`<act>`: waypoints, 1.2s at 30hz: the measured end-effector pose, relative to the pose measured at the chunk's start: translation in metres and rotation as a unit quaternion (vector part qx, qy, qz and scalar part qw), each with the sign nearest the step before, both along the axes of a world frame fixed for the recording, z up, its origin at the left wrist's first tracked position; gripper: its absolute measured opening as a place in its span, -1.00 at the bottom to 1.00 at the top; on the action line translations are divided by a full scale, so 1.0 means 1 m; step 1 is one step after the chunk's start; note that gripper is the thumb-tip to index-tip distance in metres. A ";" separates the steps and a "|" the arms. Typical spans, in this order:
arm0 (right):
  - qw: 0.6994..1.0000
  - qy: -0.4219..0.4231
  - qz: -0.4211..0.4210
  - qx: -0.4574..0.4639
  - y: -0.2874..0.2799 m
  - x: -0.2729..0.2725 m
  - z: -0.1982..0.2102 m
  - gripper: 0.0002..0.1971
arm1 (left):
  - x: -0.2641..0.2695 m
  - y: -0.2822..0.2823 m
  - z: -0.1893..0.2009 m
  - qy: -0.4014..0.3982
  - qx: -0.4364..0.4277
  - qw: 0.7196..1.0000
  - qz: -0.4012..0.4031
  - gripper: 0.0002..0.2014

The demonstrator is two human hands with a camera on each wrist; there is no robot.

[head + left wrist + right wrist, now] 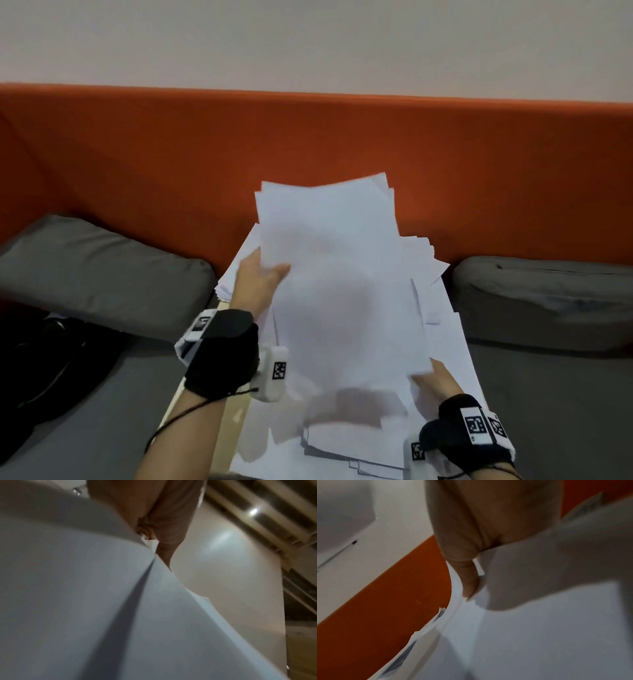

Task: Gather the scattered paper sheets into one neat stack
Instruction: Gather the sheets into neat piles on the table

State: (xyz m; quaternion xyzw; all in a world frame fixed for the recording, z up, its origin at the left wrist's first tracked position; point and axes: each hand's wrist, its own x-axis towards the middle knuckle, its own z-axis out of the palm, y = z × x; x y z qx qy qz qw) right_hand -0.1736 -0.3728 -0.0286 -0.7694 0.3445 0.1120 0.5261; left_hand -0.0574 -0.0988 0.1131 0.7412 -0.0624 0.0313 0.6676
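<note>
lounge: orange bench [308, 144], grey cushions [102, 274]

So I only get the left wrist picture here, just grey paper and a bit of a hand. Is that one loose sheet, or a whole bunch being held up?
Observer: A bunch. In the head view the left hand grips the left edge of a lifted bundle of sheets.
Visitor: Is the other hand helping?
Observer: Yes. The right hand pinches the bundle's near right corner; the right wrist view shows its thumb pressed on the paper.
Visitor: And is everything gathered?
Observer: No. More sheets lie fanned on the table beneath, their edges out of line.
</note>
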 end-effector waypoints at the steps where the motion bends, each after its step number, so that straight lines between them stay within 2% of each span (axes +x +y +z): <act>1: 1.000 0.003 0.000 0.016 0.000 -0.002 0.002 -0.91 | -0.002 -0.006 -0.014 0.036 0.006 0.999 -0.015 -0.70; 2: 0.999 0.000 -0.002 0.038 0.000 -0.003 0.004 -0.88 | -0.005 -0.012 -0.031 0.074 0.002 0.997 -0.030 -0.68; 4: 0.991 0.004 -0.039 0.131 -0.002 -0.004 0.001 -0.57 | -0.010 -0.020 -0.072 0.140 -0.004 0.989 -0.052 -0.63; 6: 0.960 -0.023 -0.112 0.257 -0.007 -0.005 -0.012 -0.30 | -0.014 -0.026 -0.110 0.197 0.015 0.978 -0.065 -0.58; 8: 0.939 -0.055 -0.125 0.317 -0.008 -0.005 -0.016 -0.32 | -0.016 -0.033 -0.142 0.240 0.036 0.966 -0.085 -0.49; 11: 0.951 -0.064 -0.079 0.291 0.000 -0.007 -0.012 -0.54 | -0.018 -0.043 -0.172 0.290 0.113 0.943 -0.121 -0.51; 13: 0.974 -0.080 -0.046 0.206 0.004 -0.007 -0.010 -0.61 | -0.018 -0.048 -0.179 0.296 0.188 0.924 -0.153 -0.50; 15: 0.986 -0.092 -0.026 0.134 0.005 -0.008 -0.008 -0.61 | -0.017 -0.050 -0.180 0.285 0.198 0.926 -0.148 -0.36; 17: 0.982 -0.130 -0.012 0.139 0.006 -0.010 0.001 -0.66 | -0.019 -0.045 -0.162 0.254 0.179 0.946 -0.092 -0.23; 18: 0.974 -0.155 -0.015 0.163 0.007 -0.011 0.007 -0.67 | -0.020 -0.041 -0.155 0.235 0.136 0.960 -0.063 -0.23; 19: 0.965 -0.181 -0.022 0.190 0.007 -0.013 0.014 -0.64 | -0.023 -0.038 -0.142 0.220 0.059 0.972 -0.057 -0.30; 21: 0.957 -0.221 -0.029 0.185 0.008 -0.011 0.028 -0.49 | -0.030 -0.037 -0.114 0.206 -0.078 0.969 -0.107 -0.49; 22: 0.956 -0.238 -0.035 0.167 0.009 -0.008 0.034 -0.53 | -0.032 -0.038 -0.101 0.172 -0.094 0.975 -0.108 -0.54; 24: 0.949 -0.283 -0.059 0.126 0.014 0.001 0.049 -0.74 | -0.032 -0.042 -0.077 0.080 -0.082 0.992 -0.059 -0.66; 26: 0.932 -0.343 -0.073 0.097 0.021 0.009 0.068 -0.83 | -0.030 -0.048 -0.053 0.012 -0.073 0.997 -0.015 -0.76; 29: 0.901 -0.415 -0.079 0.095 0.031 0.016 0.095 -0.80 | -0.030 -0.050 -0.020 -0.057 -0.107 0.993 -0.011 -0.69; 31: 0.890 -0.444 -0.066 0.083 0.034 0.017 0.107 -0.83 | -0.031 -0.048 -0.013 -0.091 -0.115 0.989 -0.016 -0.64; 36: 0.887 -0.452 -0.020 0.088 0.035 0.012 0.114 -0.83 | -0.034 -0.038 -0.010 -0.166 -0.105 0.981 -0.010 -0.51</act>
